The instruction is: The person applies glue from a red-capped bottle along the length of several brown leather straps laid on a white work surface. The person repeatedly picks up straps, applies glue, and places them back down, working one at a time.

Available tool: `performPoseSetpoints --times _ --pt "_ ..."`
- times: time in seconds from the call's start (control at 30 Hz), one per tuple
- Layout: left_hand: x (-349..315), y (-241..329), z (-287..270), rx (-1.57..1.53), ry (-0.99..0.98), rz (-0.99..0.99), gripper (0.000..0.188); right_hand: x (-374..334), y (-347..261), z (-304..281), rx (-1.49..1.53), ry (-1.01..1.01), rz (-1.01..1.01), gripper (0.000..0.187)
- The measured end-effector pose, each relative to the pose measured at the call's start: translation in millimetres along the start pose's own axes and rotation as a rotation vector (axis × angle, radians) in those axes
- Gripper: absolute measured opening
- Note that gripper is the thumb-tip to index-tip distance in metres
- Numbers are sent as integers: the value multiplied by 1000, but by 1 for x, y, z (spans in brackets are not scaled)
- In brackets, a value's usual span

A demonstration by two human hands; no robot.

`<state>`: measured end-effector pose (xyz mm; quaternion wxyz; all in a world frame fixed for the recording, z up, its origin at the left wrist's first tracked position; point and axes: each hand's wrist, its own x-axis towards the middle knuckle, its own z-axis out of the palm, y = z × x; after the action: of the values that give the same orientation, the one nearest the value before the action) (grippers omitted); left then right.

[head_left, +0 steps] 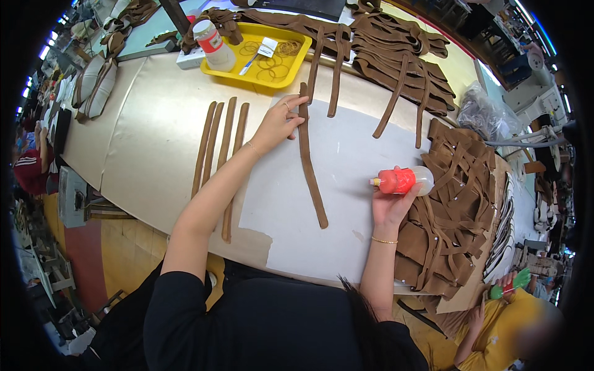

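Observation:
My left hand [279, 125] is at the upper end of a long brown strip [311, 176], its fingers closed on the strip's edge. The strip lies on a pale grey sheet [272, 191] on the table, curving slightly toward me. In my right hand [393, 208] is a squeeze bottle [399, 180], tilted sideways with its nozzle pointing left; its body is clear with red around the upper part. Several more brown strips [224, 136] lie side by side to the left, partly hidden beneath my left forearm.
At the back stands a yellow tray [291, 77] with rubber bands, a pen and another bottle [214, 46]. Brown bands [396, 52] are heaped behind, some hanging forward. A brown pile [451, 204] fills the right side, beside a plastic bag [486, 111]. A person in yellow [504, 328] is lower right.

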<state>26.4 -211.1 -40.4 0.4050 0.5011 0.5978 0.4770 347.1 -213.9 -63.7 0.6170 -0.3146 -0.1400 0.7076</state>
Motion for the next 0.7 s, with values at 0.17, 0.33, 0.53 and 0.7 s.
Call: performPoseSetpoints --times 0.17,0.33,0.53,0.7 --pt "5 -1 -2 133 101 36 51 2 0 -4 36 -17 37 72" --pt "-1 0 -5 523 204 53 50 2 -1 -3 29 -23 56 71" --pt "-52 0 24 887 -215 643 46 2 -2 -4 44 -37 57 70" --pt "-111 5 43 914 -619 684 62 -1 -1 3 39 -6 42 68"
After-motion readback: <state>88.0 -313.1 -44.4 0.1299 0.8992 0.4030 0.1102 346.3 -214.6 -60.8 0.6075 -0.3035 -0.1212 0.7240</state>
